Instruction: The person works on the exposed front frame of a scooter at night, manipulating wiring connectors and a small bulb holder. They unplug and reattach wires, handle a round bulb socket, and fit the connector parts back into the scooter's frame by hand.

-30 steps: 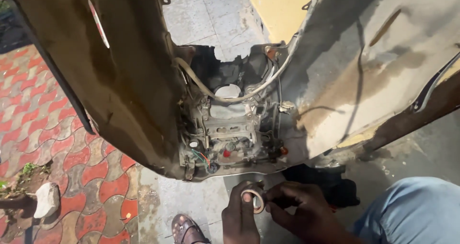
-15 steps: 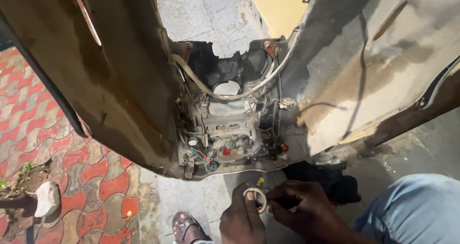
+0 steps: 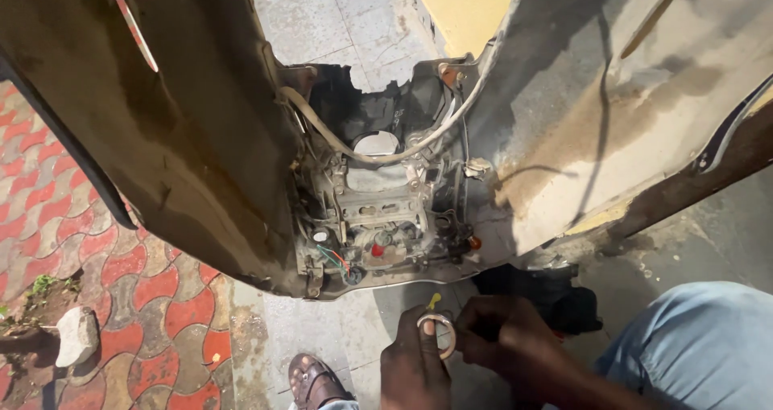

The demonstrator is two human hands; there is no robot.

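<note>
Quick look from the head cam: I've got a small pale ring (image 3: 437,334), looks like a roll of tape, pinched in my left hand (image 3: 415,367) low in the frame, held up on edge so its open face points roughly toward me. My right hand (image 3: 506,339) sits just beside it on the right, fingertips closed narrow and touching the ring's rim, maybe picking at its edge, hard to tell. A little yellow bit (image 3: 434,300) pokes up just above the ring. The exposed wiring and metal block (image 3: 378,225) inside the opened scooter body (image 3: 185,136) lie straight ahead and above both hands, well apart. My sandalled foot (image 3: 314,379) is left of the left hand.
</note>
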